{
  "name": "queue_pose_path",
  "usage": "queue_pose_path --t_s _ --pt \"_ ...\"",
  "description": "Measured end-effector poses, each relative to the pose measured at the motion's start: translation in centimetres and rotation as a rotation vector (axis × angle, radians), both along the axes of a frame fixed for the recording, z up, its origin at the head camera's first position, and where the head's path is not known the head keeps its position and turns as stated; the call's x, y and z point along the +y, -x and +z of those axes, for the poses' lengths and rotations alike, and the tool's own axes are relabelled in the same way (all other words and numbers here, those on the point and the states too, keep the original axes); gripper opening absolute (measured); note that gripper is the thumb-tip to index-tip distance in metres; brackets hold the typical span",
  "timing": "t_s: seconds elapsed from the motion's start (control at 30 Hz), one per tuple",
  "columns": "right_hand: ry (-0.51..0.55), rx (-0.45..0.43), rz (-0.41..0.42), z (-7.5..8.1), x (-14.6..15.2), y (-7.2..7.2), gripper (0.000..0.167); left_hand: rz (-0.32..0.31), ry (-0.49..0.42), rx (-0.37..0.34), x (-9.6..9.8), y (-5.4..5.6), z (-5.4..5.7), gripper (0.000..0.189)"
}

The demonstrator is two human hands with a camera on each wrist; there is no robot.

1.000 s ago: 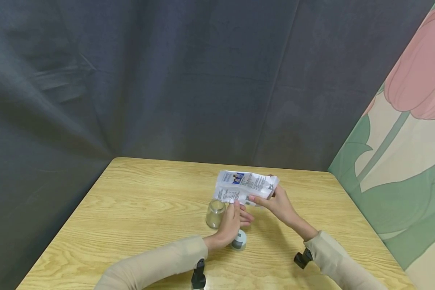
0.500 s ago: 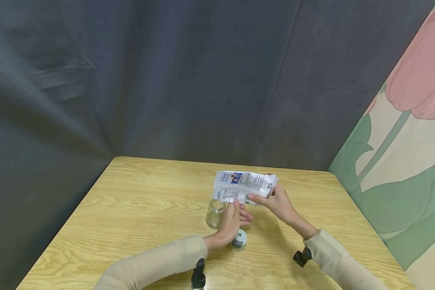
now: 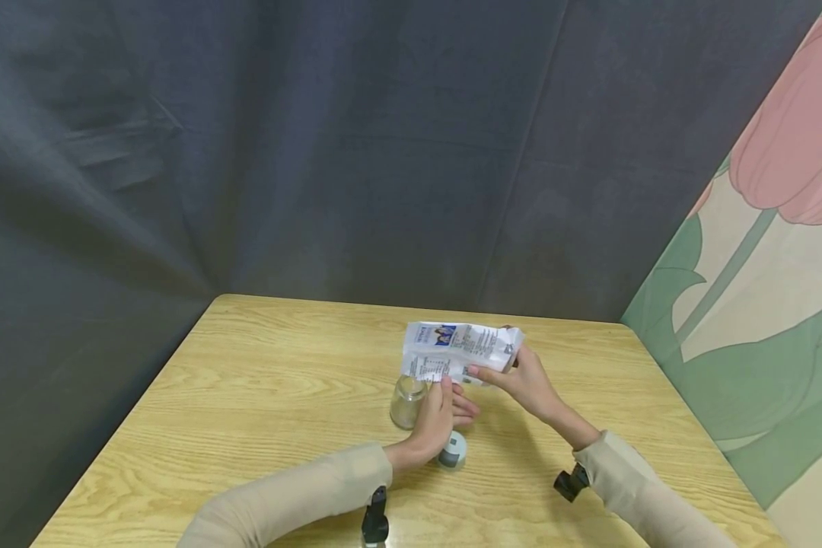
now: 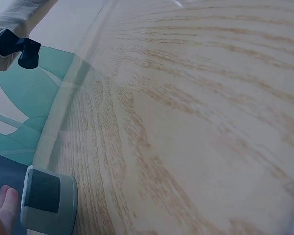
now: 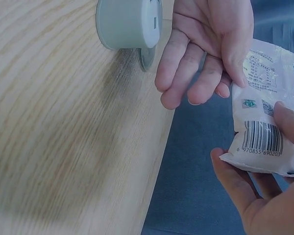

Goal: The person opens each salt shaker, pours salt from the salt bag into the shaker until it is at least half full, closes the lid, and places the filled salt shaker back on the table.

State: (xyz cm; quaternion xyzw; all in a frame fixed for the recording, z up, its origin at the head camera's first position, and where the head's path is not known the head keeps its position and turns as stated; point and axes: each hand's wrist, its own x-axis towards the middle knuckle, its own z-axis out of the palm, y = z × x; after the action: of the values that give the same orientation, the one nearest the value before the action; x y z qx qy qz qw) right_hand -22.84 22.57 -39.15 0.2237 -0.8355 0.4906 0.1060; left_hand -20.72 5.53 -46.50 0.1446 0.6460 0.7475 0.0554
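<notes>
A white printed packet [image 3: 460, 350] with a barcode and a small blue picture is held in my right hand [image 3: 530, 388], thumb on the near face and fingers behind it. Its left end overlaps the mouth of an upright glass jar [image 3: 407, 405] in the head view. My left hand [image 3: 434, 422] is right beside the jar, fingers extended to the right and not wrapped round anything. In the right wrist view the left hand's thumb [image 5: 237, 68] lies against the packet's edge. Behind the left wrist stands a pale grey-green round piece [image 3: 453, 450] with a dark patch, perhaps a lid.
Everything is on a wood-grain table [image 3: 281, 396]. A dark curtain [image 3: 383, 167] hangs behind it, and a wall with a painted tulip [image 3: 788, 152] rises on the right. Black wrist cameras hang under both sleeves, the right one [image 3: 571, 483] over the table.
The packet has shifted slightly left over the jar, with the right hand following it. The left hand stays almost in place beside the jar.
</notes>
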Motion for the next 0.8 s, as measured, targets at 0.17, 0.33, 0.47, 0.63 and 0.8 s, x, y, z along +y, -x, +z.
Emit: queue_pose_path --t_s 0.17,0.33,0.47,0.63,0.8 --pt "-0.009 0.003 0.006 1.7 -0.8 -1.2 0.048 -0.003 0.004 -0.01 0.0 0.1 0.0 0.045" --pt "-0.008 0.019 0.007 0.7 -0.4 -0.4 0.048 -0.005 0.003 -0.014 0.0 0.1 0.1 0.045" --pt "0.0 0.024 -0.002 -0.6 0.3 0.6 0.05 -0.006 0.005 -0.014 0.1 0.1 0.2 0.045" --pt "0.0 0.02 -0.006 -0.7 0.4 0.7 0.049 -0.005 0.001 -0.015 0.1 0.0 0.5 0.044" --pt "-0.018 0.025 -0.017 0.1 0.0 0.2 0.048 -0.005 -0.005 -0.019 0.1 0.1 0.6 0.045"
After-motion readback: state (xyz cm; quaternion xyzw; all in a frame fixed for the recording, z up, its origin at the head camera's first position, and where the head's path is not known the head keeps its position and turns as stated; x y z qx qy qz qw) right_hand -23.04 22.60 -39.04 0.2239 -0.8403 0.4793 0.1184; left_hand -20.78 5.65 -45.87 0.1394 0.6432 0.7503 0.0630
